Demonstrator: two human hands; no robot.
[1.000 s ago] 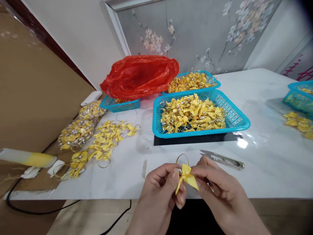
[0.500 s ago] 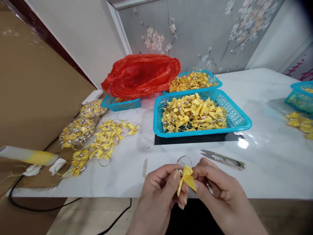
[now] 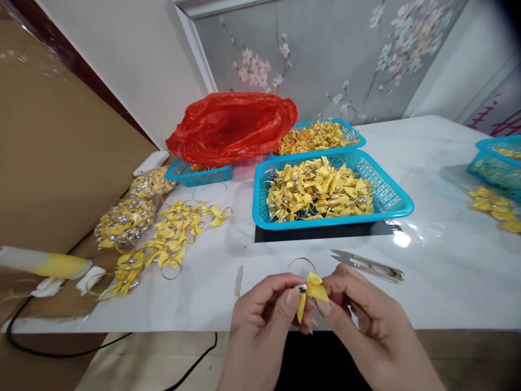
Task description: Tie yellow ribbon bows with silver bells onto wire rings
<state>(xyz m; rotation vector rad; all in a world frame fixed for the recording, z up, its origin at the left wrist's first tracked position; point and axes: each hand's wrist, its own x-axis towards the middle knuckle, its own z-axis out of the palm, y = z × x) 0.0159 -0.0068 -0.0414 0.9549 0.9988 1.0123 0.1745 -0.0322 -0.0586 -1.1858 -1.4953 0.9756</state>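
Mostly white table (image 3: 427, 271), floral wall (image 3: 325, 60) behind.

A small yellow ribbon bow (image 3: 312, 289) with a silver bead and thin wire loop, pinched upright above the surface edge.

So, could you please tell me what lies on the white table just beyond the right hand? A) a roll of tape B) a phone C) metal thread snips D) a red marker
C: metal thread snips lie flat on the white table, just beyond the right hand, which pinches a yellow bow with the left hand.
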